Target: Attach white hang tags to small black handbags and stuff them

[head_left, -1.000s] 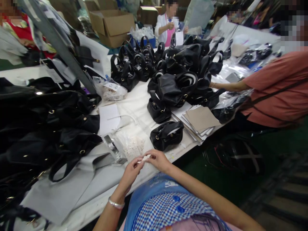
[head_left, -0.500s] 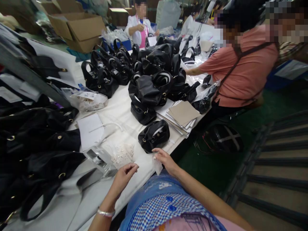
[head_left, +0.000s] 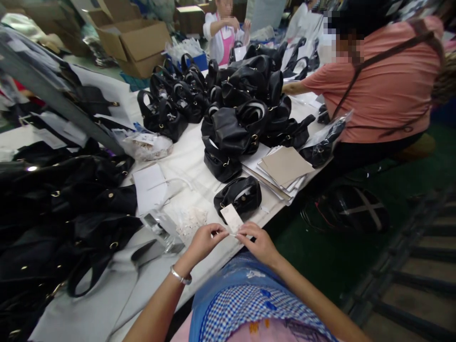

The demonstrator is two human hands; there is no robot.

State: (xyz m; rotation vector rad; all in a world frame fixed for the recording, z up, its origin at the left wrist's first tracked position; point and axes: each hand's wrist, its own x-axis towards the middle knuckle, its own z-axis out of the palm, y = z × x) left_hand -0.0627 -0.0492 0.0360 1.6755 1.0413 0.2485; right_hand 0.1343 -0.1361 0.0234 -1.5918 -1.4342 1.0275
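My left hand (head_left: 208, 240) and my right hand (head_left: 258, 242) meet over the table's near edge, both closed in a fingertip pinch. Between them a small pale paper tag (head_left: 231, 217) stands tilted, its lower end at the fingertips. The right fingers grip its lower corner. The left thumb and forefinger pinch at the same end, on the tag or a thin bit of it too small to make out. Just beyond is a small black handbag (head_left: 239, 194), partly hidden by the tag. Left of it lies a clear bag of small pale pieces (head_left: 192, 222).
Black handbags (head_left: 231, 128) are heaped mid-table, with more black bags (head_left: 71, 228) at left. Cardboard sheets (head_left: 285, 166) lie stacked near the right edge. A metal post (head_left: 64, 90) slants at left. A co-worker in a pink shirt (head_left: 388, 90) sits at right; another person (head_left: 223, 35) stands at the back.
My left hand has moved right to meet my right hand. The tag, earlier hanging from the right hand, now points up between both. The view has shifted slightly left.
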